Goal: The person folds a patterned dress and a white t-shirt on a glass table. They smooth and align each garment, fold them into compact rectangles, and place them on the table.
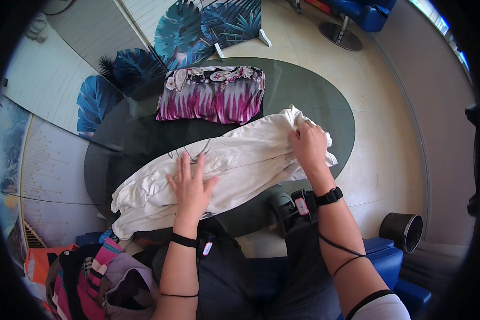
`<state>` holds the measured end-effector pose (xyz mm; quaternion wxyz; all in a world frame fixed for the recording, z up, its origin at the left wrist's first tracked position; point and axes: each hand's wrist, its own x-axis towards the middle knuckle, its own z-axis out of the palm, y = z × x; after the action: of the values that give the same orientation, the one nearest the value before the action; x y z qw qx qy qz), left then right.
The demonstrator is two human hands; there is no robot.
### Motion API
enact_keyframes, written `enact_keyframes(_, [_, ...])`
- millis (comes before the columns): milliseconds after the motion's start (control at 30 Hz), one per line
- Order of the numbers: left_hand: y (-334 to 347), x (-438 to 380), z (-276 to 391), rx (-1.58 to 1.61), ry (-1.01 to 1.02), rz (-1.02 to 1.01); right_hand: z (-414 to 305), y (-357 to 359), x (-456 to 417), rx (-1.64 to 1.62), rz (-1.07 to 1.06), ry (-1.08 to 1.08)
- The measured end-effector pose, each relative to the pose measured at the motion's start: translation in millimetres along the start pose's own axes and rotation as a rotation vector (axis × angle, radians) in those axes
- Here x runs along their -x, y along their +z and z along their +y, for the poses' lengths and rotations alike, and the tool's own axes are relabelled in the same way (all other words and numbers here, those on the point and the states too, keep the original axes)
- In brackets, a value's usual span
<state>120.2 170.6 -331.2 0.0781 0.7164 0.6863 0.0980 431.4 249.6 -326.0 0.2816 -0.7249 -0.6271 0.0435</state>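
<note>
A cream cloth garment [240, 160] with thin dark lines printed on it lies stretched across an oval dark glass table [336, 100]. My left hand [192, 184] rests flat on its left part, fingers spread. At its right end the cloth is bunched, and my right hand [309, 146] is closed on it there. Beyond the garment, near the table's far edge, lies a folded magenta, grey and black patterned fabric piece [214, 96]. Both wrists carry black straps with small devices.
A heap of mixed clothes [104, 280] is at my lower left, by an orange bag [38, 266]. Leaf-patterned panels [180, 32] stand behind the table. A dark bin [400, 232] and blue seat [378, 264] are on the right; a blue chair [360, 12] stands farther off.
</note>
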Motion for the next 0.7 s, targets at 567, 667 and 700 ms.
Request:
enact_keyframes(567, [-1.0, 3.3, -23.0, -0.141, -0.094, -0.051, 7.8, -56.5, 9.5, -0.069, -0.555, 0.104])
enact_keyframes(667, [-2.9, -2.6, -23.5, -0.107, -0.120, -0.061, 35.5, -33.6, 32.4, -0.103, -0.397, -0.339])
enact_keyframes(700, [-4.3, -1.3, -26.1, -0.114, -0.139, -0.063, 25.9, -34.7, 32.2, -0.154, -0.470, -0.230])
